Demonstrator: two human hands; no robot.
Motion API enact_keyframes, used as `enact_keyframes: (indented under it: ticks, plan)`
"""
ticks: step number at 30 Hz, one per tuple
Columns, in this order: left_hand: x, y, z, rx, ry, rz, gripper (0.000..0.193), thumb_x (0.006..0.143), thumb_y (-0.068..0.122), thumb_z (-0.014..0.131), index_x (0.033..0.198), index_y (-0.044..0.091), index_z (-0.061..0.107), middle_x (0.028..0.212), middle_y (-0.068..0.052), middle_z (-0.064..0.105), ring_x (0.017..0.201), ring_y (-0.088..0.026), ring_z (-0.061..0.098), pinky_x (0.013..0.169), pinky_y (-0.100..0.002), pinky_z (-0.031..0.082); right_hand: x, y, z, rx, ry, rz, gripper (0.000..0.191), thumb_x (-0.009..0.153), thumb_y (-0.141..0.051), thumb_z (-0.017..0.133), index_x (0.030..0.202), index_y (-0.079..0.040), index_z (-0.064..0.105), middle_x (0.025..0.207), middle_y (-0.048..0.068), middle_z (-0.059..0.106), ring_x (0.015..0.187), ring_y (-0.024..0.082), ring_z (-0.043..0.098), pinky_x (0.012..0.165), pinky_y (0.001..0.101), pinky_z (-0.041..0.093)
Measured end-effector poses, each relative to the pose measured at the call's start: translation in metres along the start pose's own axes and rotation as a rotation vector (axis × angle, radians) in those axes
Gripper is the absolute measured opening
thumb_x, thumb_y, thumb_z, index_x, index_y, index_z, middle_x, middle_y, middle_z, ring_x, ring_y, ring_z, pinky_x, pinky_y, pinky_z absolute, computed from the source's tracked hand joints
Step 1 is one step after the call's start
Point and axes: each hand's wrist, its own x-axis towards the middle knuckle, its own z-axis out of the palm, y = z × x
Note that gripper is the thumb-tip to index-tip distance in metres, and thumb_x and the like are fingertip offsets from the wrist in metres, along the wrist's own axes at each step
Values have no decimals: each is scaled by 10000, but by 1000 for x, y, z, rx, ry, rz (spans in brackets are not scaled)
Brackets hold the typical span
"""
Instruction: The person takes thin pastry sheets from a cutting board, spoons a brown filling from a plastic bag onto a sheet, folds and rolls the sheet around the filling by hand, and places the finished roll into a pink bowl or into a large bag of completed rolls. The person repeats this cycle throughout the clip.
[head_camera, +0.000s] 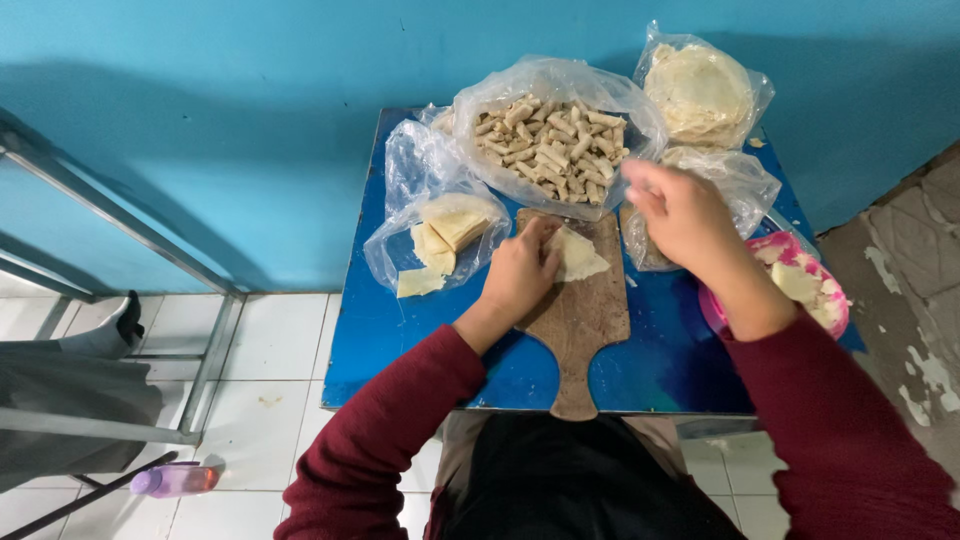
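— What surrounds the small blue table (400, 340)?
— A turquoise wall (200, 120) behind, a white tiled floor (270, 370) below, and a metal frame (120, 220) at left.
— Anything on the floor?
— A purple bottle (175, 481).

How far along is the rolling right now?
Done: a bag of finished rolls sits heaped at the back. In hand: the left hand presses a wrapper on the wooden board; the right hand hovers empty. Left: cut wrappers and a round stack.
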Motion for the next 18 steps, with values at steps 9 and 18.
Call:
enact_keyframes:
  ticks: [9, 18]
  plan:
    - [-1, 4, 15, -437, -80, 8, 397, 945, 103, 696, 1336, 69, 639, 1117, -122, 774, 921, -195, 745, 825, -321, 605, -21, 42, -28, -777, -82, -183, 244, 961, -56, 590, 1039, -169, 791, 1020, 30, 752, 1027, 261, 644, 874, 444, 477]
    - [-22, 3, 3, -70, -111, 53, 455, 848, 61, 703, 1295, 111, 633, 1109, -148, 769, 918, -321, 768, 800, -393, 615, -19, 38, -23, -735, -314, -303, 371, 788, -27, 640, 1019, -254, 821, 901, 0, 705, 1023, 237, 628, 861, 432, 488]
